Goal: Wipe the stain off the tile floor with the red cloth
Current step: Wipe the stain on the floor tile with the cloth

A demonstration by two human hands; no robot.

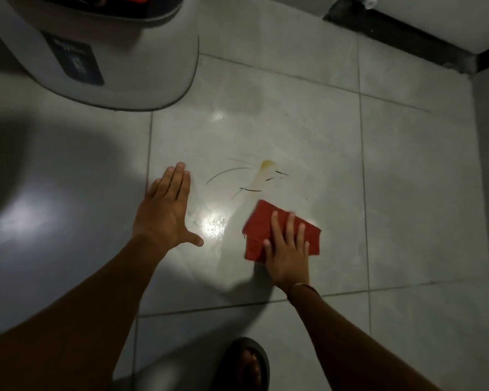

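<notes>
A yellowish stain (pixel 266 169) with thin dark streaks around it marks the glossy grey tile floor (pixel 294 131). Just below and right of it lies the folded red cloth (pixel 259 228). My right hand (pixel 287 249) presses flat on the cloth, fingers spread over its top. My left hand (pixel 167 207) rests flat on the tile to the left of the stain, fingers together, thumb out, holding nothing. A bright light reflection sits between the two hands.
A large white appliance with a dark label (pixel 102 52) stands at the back left. A white wall with a dark baseboard (pixel 407 35) runs along the back right. My foot in a dark sandal (pixel 244 365) is at the bottom edge.
</notes>
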